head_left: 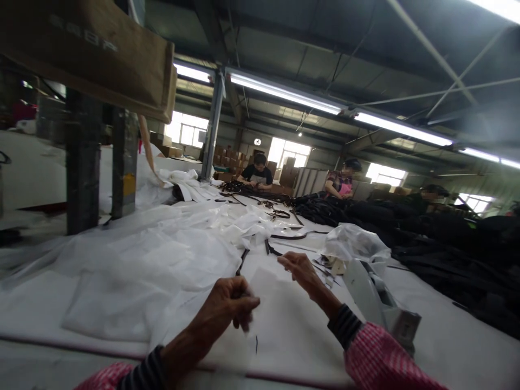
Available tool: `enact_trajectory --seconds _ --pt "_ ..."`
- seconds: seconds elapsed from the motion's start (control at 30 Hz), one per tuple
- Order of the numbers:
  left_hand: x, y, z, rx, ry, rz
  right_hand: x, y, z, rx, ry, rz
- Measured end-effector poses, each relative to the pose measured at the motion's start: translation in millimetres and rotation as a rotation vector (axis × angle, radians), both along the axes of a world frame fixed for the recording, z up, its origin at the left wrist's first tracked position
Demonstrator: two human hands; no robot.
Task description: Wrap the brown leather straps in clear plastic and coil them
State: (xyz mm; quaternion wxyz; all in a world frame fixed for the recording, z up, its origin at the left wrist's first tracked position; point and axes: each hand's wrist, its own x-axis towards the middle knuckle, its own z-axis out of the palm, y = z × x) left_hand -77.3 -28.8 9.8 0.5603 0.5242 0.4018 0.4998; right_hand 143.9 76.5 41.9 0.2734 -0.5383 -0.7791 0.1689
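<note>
My left hand [233,302] is closed above the front of the white table, its fingers curled into a pinch. A narrow dark strap [242,262] runs from the far side down to this hand and seems to pass into its fingers. My right hand [303,272] is farther forward and to the right, its fingers loosely bent and apart, with nothing visible in them. Just beyond its fingertips lies the end of another dark strap [271,248]; whether they touch, I cannot tell. A short dark piece [257,344] rests on the table below my left hand.
Clear plastic sheeting [154,265] covers the left side. On the right stand a grey-white device [376,298] and a crumpled plastic bag [357,241]. Dark fabric [447,271] is heaped farther right. Two people, one in an apron [258,177], work beyond the straps. A carton [93,54] overhangs upper left.
</note>
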Motion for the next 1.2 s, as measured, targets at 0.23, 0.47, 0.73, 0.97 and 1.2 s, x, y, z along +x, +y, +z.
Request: enact_trajectory --seconds 0.23,0.47,0.73,0.97,1.2 --pt "2.9 41.0 -21.9 0.01 0.104 -0.04 20.8 91.6 -35.8 0.089 -0.266 -0.138" --pt "-2.5 40.0 -25.5 0.068 0.076 -0.045 23.2 104.0 2.7 0.073 -0.06 -0.145" --pt "-4.6 13.7 2.6 0.09 -0.07 0.097 27.4 -7.0 60.2 -0.162 0.638 0.071" --pt "-11.2 -77.8 -7.0 0.059 -0.122 0.041 -5.6 -144.0 3.5 -0.552 1.104 0.21" --pt "-32.1 -150.8 -42.4 -0.12 -0.12 0.163 -37.4 -197.1 30.0 -0.45 1.17 0.258"
